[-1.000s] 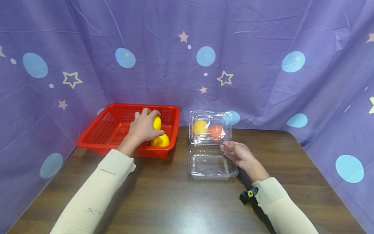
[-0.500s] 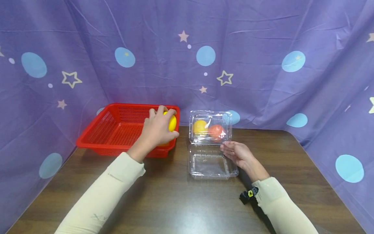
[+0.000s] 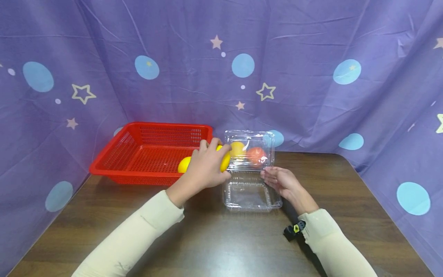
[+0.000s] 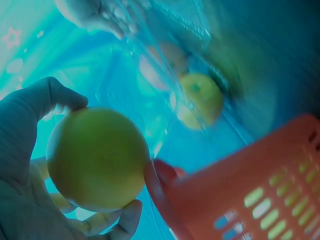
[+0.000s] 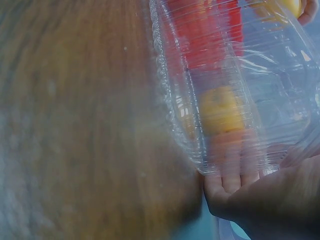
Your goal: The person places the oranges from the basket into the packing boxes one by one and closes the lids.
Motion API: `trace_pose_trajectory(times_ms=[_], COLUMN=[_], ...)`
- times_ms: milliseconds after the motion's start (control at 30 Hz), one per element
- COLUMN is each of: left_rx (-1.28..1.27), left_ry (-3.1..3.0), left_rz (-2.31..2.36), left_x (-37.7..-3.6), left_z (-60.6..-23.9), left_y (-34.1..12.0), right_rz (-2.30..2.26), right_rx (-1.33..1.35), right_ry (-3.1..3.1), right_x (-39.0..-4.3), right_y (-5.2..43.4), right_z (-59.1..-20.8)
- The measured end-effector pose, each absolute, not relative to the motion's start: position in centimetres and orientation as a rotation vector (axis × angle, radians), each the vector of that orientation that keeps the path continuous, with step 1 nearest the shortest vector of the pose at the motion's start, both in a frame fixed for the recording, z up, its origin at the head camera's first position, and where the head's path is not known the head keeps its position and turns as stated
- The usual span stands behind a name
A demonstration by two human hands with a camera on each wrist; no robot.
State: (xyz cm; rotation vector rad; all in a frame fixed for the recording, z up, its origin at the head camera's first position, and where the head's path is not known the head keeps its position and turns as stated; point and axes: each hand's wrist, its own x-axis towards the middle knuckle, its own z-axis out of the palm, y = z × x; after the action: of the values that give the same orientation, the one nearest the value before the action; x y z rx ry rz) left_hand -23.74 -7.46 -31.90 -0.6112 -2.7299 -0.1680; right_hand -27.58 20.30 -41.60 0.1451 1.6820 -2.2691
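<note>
My left hand grips a round yellow fruit, thumb and fingers spread round its sides, just past the right rim of the red plastic basket. A second yellow fruit lies in that basket, partly covered by the hand. To the right stands an opened clear plastic clamshell container. Its far half shows a yellow fruit and a reddish fruit through the plastic. My right hand touches the container's right side near the hinge, fingers extended; the right wrist view shows these fingers through the plastic.
Everything stands on a brown wooden table. A purple curtain with stars and dots hangs right behind the basket and container. A small black device is strapped at the right wrist.
My left hand has lifted the yellow fruit out of the basket and carried it rightward over the rim towards the container, uncovering the other fruit's left part. The right hand stays put.
</note>
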Motion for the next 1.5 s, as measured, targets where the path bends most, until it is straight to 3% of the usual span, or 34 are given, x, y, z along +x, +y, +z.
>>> trace_pose_trajectory(times_ms=[500,1500], left_rx=[-0.738,-0.757], left_ry=[-2.8,-2.885], left_rz=[-0.144,-0.067], left_x=[-22.3,-23.4], left_z=[-34.7,-39.0], left_y=[-3.9,-0.9], right_rz=[-2.262,-2.249], right_rx=[0.173,0.171], right_ry=[1.694,1.726], right_x=[-27.7,-27.8], right_y=[20.3,20.2], right_z=[-41.8,-41.8])
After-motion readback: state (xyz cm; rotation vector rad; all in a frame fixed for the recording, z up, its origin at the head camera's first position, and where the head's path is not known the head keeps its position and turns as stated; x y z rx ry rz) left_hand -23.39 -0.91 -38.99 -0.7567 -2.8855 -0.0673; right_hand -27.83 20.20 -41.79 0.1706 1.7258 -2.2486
